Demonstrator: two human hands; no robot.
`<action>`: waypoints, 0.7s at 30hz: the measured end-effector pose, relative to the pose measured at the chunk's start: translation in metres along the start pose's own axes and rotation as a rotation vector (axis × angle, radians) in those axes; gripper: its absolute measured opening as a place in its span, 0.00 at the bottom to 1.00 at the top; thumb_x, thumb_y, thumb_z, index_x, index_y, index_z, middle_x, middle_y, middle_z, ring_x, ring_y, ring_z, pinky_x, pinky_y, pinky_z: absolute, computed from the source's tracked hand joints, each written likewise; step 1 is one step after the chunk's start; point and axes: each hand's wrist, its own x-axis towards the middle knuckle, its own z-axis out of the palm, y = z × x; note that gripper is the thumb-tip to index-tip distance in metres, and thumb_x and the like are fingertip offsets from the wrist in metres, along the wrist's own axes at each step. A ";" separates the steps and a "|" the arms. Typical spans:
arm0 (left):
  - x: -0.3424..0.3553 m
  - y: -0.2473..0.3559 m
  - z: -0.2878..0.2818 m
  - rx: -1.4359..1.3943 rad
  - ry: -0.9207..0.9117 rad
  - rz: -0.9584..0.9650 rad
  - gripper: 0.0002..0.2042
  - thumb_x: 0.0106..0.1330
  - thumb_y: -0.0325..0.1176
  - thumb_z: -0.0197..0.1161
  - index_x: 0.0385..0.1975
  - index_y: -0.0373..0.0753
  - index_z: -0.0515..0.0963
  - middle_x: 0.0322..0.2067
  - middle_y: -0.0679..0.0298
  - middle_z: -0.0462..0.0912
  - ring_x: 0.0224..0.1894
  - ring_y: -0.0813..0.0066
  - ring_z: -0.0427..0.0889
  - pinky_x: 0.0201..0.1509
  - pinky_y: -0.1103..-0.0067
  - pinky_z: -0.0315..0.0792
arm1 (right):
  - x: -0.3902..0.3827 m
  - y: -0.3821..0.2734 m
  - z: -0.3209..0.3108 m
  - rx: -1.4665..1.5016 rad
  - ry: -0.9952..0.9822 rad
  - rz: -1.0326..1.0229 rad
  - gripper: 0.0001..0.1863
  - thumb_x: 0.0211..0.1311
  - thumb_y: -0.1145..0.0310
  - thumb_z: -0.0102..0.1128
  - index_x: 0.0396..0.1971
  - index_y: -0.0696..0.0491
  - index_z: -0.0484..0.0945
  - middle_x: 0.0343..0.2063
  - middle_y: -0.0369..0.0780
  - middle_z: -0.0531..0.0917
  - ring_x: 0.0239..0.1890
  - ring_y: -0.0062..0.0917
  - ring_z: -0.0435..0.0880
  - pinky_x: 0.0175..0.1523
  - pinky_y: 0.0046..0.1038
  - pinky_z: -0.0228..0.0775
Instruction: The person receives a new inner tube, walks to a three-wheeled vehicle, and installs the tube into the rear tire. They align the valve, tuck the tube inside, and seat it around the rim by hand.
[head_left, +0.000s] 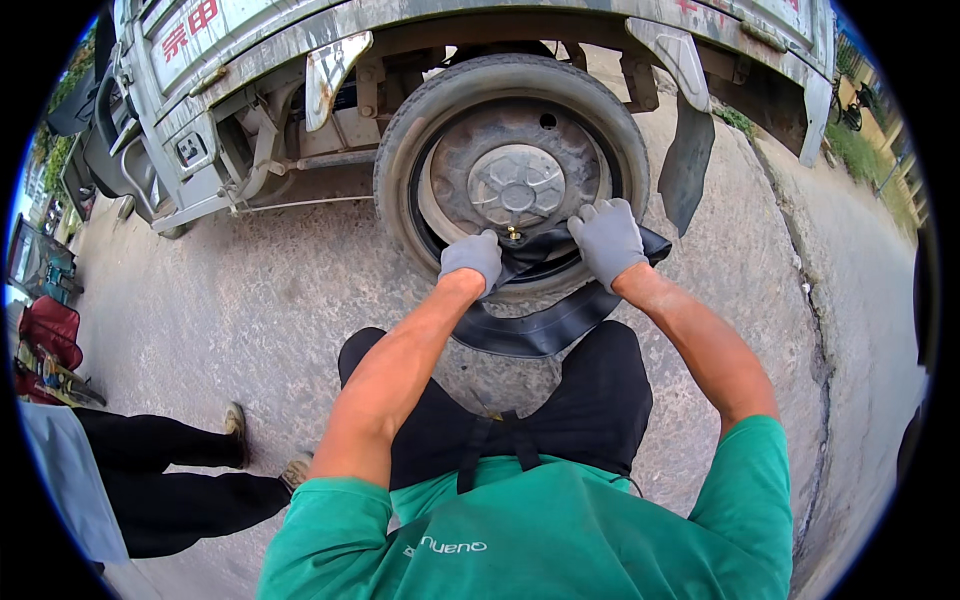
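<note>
Both my hands wear grey gloves and work at the lower part of a wheel on a vehicle. My left hand (472, 262) is closed on a black rubber inner tube (536, 332), left of its brass valve stem (513, 233). With fingers curled, my right hand (608, 243) grips the same tube right of the valve. Part of the tube lies against the rim, and the rest hangs in a loop below the tyre (405, 140). A dusty hub cap (516, 186) sits in the middle of the rusty steel rim (465, 135). The gloves hide the gripped parts.
Above the wheel runs the vehicle's worn pale body (270, 60); a dark mud flap (688, 165) hangs right of the tyre. A person in black trousers (165, 480) stands at the lower left. Red items (50, 335) lie at the far left. The concrete ground (250, 290) has a crack at right.
</note>
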 end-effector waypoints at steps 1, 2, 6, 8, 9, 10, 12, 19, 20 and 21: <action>0.003 -0.002 0.000 0.022 -0.004 -0.002 0.16 0.73 0.43 0.54 0.46 0.38 0.80 0.43 0.45 0.87 0.50 0.44 0.85 0.54 0.55 0.77 | -0.002 -0.002 0.002 -0.027 -0.042 -0.034 0.06 0.59 0.67 0.61 0.36 0.47 0.82 0.37 0.37 0.84 0.46 0.32 0.83 0.48 0.38 0.68; 0.006 -0.006 0.000 0.047 0.003 -0.007 0.15 0.72 0.42 0.56 0.46 0.39 0.82 0.44 0.48 0.88 0.50 0.46 0.86 0.54 0.57 0.78 | 0.000 -0.007 0.002 -0.006 -0.020 -0.032 0.14 0.58 0.67 0.62 0.45 0.49 0.83 0.43 0.38 0.83 0.53 0.32 0.81 0.53 0.39 0.69; 0.010 -0.015 -0.011 0.225 -0.102 0.037 0.13 0.68 0.37 0.57 0.45 0.42 0.86 0.46 0.52 0.89 0.51 0.51 0.87 0.52 0.59 0.80 | -0.005 -0.016 -0.007 0.227 0.321 -0.216 0.23 0.56 0.67 0.62 0.54 0.49 0.81 0.51 0.39 0.81 0.57 0.34 0.79 0.60 0.42 0.69; 0.014 -0.020 -0.015 0.316 -0.159 0.074 0.14 0.67 0.35 0.57 0.46 0.43 0.87 0.47 0.53 0.89 0.52 0.52 0.87 0.53 0.59 0.81 | -0.012 -0.027 -0.007 0.332 0.335 -0.348 0.24 0.56 0.68 0.62 0.55 0.49 0.80 0.53 0.39 0.81 0.59 0.35 0.78 0.63 0.42 0.68; 0.015 -0.021 -0.017 0.360 -0.187 0.094 0.14 0.67 0.34 0.57 0.46 0.43 0.87 0.47 0.53 0.89 0.53 0.52 0.87 0.53 0.60 0.81 | -0.015 -0.034 -0.004 0.364 0.286 -0.362 0.24 0.56 0.67 0.61 0.56 0.48 0.80 0.51 0.38 0.81 0.56 0.35 0.80 0.58 0.42 0.71; 0.014 -0.021 -0.017 0.362 -0.201 0.086 0.14 0.66 0.33 0.58 0.47 0.43 0.87 0.48 0.53 0.88 0.53 0.52 0.87 0.53 0.60 0.81 | -0.019 -0.044 0.001 0.384 0.242 -0.349 0.23 0.56 0.67 0.61 0.55 0.48 0.81 0.49 0.39 0.81 0.54 0.35 0.80 0.54 0.42 0.72; 0.015 -0.016 -0.019 0.368 -0.223 0.077 0.15 0.66 0.32 0.58 0.48 0.42 0.87 0.49 0.52 0.88 0.54 0.52 0.87 0.55 0.61 0.81 | -0.021 -0.057 0.011 0.377 0.153 -0.290 0.22 0.56 0.67 0.61 0.53 0.47 0.82 0.45 0.39 0.82 0.51 0.35 0.81 0.50 0.42 0.71; 0.022 -0.013 -0.014 0.327 -0.329 0.097 0.19 0.65 0.34 0.57 0.52 0.38 0.86 0.52 0.48 0.86 0.55 0.50 0.86 0.57 0.62 0.80 | 0.000 -0.069 0.018 0.171 -0.107 -0.128 0.14 0.55 0.66 0.62 0.42 0.46 0.88 0.40 0.38 0.83 0.46 0.34 0.82 0.46 0.40 0.69; 0.023 -0.018 -0.010 0.322 -0.342 0.104 0.19 0.65 0.35 0.56 0.52 0.38 0.85 0.52 0.48 0.86 0.55 0.50 0.86 0.57 0.61 0.79 | 0.010 -0.073 0.013 0.123 -0.163 -0.123 0.13 0.56 0.66 0.63 0.40 0.46 0.88 0.39 0.38 0.83 0.46 0.34 0.82 0.46 0.40 0.69; 0.024 -0.019 -0.010 0.320 -0.352 0.116 0.20 0.66 0.37 0.56 0.52 0.37 0.85 0.52 0.48 0.86 0.55 0.49 0.85 0.58 0.61 0.79 | 0.018 -0.073 0.012 0.099 -0.192 -0.104 0.11 0.56 0.66 0.63 0.39 0.46 0.89 0.39 0.38 0.83 0.45 0.34 0.82 0.45 0.39 0.69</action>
